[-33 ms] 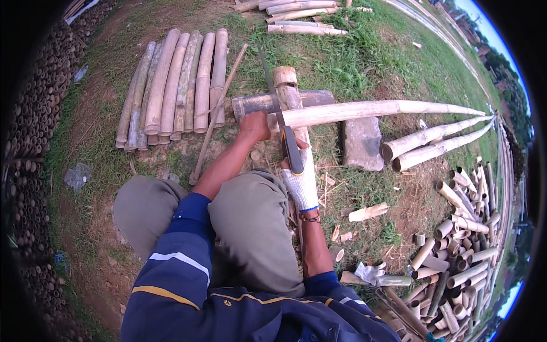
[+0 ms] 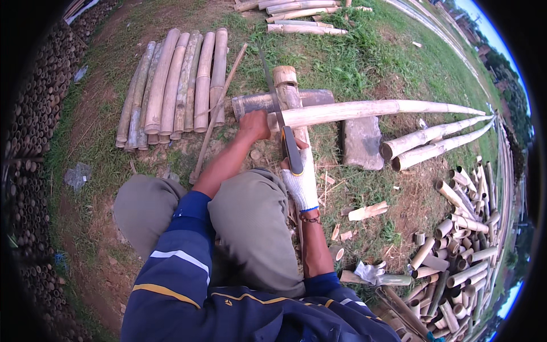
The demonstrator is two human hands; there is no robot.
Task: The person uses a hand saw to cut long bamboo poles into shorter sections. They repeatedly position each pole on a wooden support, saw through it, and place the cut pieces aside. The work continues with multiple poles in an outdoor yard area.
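Observation:
My left hand (image 2: 254, 125), bare, is closed around the near end of a long pale bamboo pole (image 2: 353, 111) that stretches off to the right. In a white knitted glove, my right hand (image 2: 297, 171) grips the black and orange handle of a handsaw (image 2: 292, 149). Its long thin blade points away from me and crosses the pole just right of my left hand. How deep the blade sits in the bamboo, I cannot tell. Beneath the pole lies a thick notched bamboo piece (image 2: 291, 98), resting across a dark bamboo log (image 2: 250, 104).
A flat stone block (image 2: 363, 145) lies under the pole. Two more poles (image 2: 433, 137) extend right. Cut bamboo lengths (image 2: 176, 85) lie in a row at left, with a thin stick (image 2: 219, 108) beside them. A heap of short offcuts (image 2: 461, 251) fills the lower right; stacked bamboo (image 2: 34, 108) lines the far left.

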